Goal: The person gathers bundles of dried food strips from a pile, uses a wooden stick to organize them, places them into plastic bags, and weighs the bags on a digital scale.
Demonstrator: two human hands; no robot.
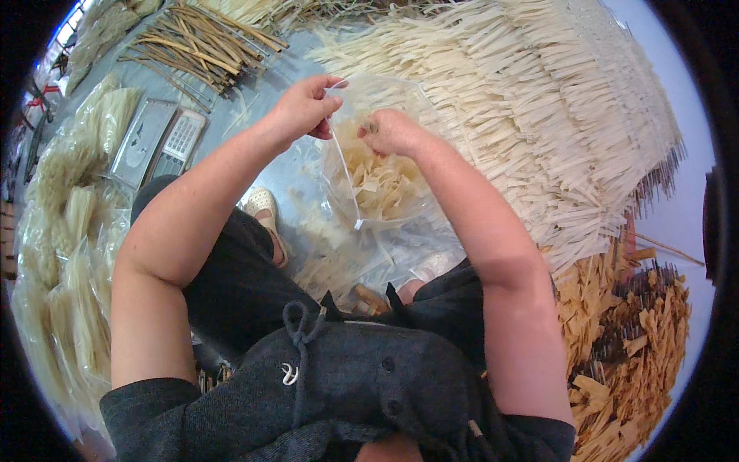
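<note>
A clear plastic zip bag (398, 216) with a white zip slider hangs opened out before me. Thin, pale cream flakes (384, 185) lie inside it. My left hand (309, 108) pinches the bag's rim at its upper left edge between thumb and fingers. Inside the bag's mouth, above the flakes, is my right hand (388, 133), its fingers curled down. Whether those fingers hold any flakes cannot be told, as the fingertips are partly hidden.
Long rows of pale dried strips (519, 98) cover the right. Brown sticks (208, 46) lie at the upper left, above a digital scale (182, 136). Plastic-wrapped pale bundles (75, 231) line the left edge. Orange-brown dried pieces (646, 346) are stacked lower right. Loose scraps (329, 260) litter the floor between my feet.
</note>
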